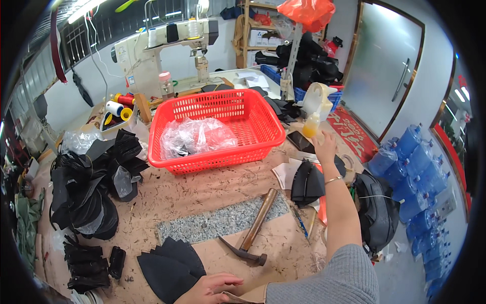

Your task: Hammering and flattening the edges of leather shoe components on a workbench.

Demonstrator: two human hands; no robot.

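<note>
My right hand (325, 147) reaches out at the end of a bare forearm with a bracelet. Its fingers are apart, close to a small bottle of yellow liquid (309, 125); I see no grip on it. A dark phone (300, 142) lies just left of that hand. At the near edge my left hand (211, 288) is open, fingers stretched, beside a fan of black cut pieces (172, 268). Below its fingers shows a brown edge (250, 294). A hammer (254, 230) with a wooden handle lies partly across a speckled stone slab (217, 220).
A red plastic basket (223, 158) holding clear bags stands mid-table. Black piece bundles (91, 187) pile at left; more black pieces (308, 183) lie by my right forearm. Behind stands a sewing machine (136, 53). Blue water bottles (410, 172) line the right wall.
</note>
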